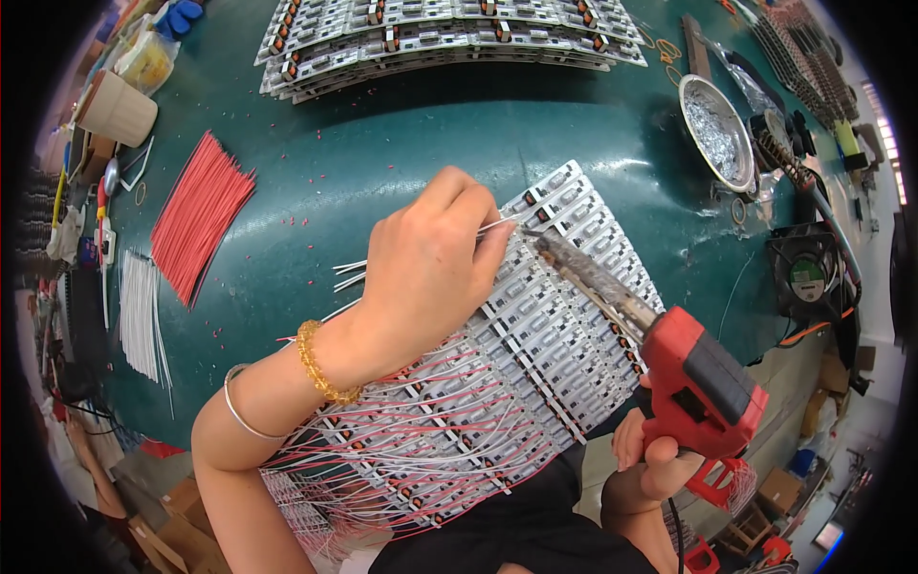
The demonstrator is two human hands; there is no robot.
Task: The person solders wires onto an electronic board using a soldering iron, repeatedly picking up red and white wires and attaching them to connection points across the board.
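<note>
My left hand (426,253) is closed, thumb and forefinger pinching white wires (350,272) whose loose ends stick out behind it. Their tips meet a panel of small circuit boards (583,297) lying slanted over the table edge toward my lap. My right hand (655,450) grips a red and black soldering gun (703,383). Its dark, worn tip points at the pinched wire ends near the panel's far edge; whether it touches them I cannot tell. Many red and white wires (421,411) fan out from the near part of the panel, below my left forearm.
On the green table (382,143) lie bundles of red wires (203,220) and white wires (142,311). Stacked board panels (449,38) stand at the back. To the right are a metal bowl of solder scraps (717,134) and a black fan (808,273); a plastic cup (117,110) is far left.
</note>
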